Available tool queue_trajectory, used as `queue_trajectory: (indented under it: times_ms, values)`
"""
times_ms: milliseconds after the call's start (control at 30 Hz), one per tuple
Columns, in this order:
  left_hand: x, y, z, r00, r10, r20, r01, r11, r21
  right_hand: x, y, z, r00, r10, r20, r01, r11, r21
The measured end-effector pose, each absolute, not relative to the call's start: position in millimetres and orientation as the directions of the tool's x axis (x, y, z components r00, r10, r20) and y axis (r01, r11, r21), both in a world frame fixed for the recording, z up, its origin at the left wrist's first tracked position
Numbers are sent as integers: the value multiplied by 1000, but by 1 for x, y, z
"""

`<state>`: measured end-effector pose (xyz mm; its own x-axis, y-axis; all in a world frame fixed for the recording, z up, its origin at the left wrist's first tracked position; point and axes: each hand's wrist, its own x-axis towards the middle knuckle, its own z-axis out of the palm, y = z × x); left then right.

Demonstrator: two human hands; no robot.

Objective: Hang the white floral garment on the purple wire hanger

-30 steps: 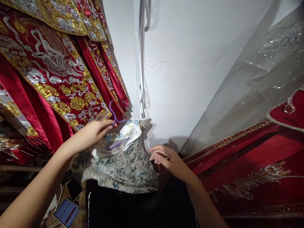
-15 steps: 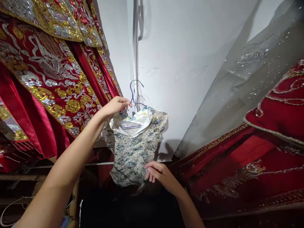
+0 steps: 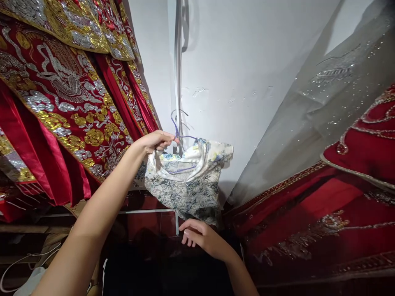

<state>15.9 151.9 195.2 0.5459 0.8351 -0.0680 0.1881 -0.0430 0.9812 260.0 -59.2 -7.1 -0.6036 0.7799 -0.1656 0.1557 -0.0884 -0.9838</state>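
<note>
Near the middle of the frame, against the white wall (image 3: 247,82), the left hand (image 3: 156,142) pinches the neck of a purple wire hanger (image 3: 177,125), from which a small blue-and-cream patterned garment (image 3: 188,181) droops, bunched to one side; the right hand (image 3: 197,236) hovers just under its hem, fingers loosely spread and holding nothing; red robes with gold and silver embroidery (image 3: 70,94) crowd the upper left, more red fabric (image 3: 324,205) the lower right; to my eye the lopsided cloth could slide off the thin wire, or the hook snag that embroidery.
</note>
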Motion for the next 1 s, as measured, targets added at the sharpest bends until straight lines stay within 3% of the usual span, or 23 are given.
queue_trajectory:
  times_ms: [100,200,367,500,700,833,933,1000]
  values:
    - [24,140,184,563,827,-6,225,-146,963,264,-51,-13,-594,784,-179,173,-93,-980]
    - [22,130,178,506,853,129,311,-320,895,260,-29,-21,-483,854,-193,216,-97,-972]
    - [26,118,177,410,810,419,533,-586,611,221,20,-16,-196,955,-225,424,-125,-897]
    - [28,112,174,388,747,540,650,-637,415,191,48,-5,-62,983,-172,534,-112,-838]
    - [23,111,162,353,703,617,740,-614,276,184,52,-20,19,983,-181,362,-175,-915]
    - [21,84,120,210,512,833,669,-696,260,196,40,-36,-17,970,-241,226,-231,-946]
    - [26,45,56,-75,392,917,567,-740,362,206,31,-44,-26,962,-270,131,-265,-955]
    - [36,19,9,-248,484,839,501,-678,538,211,25,-47,-36,960,-278,86,-274,-958]
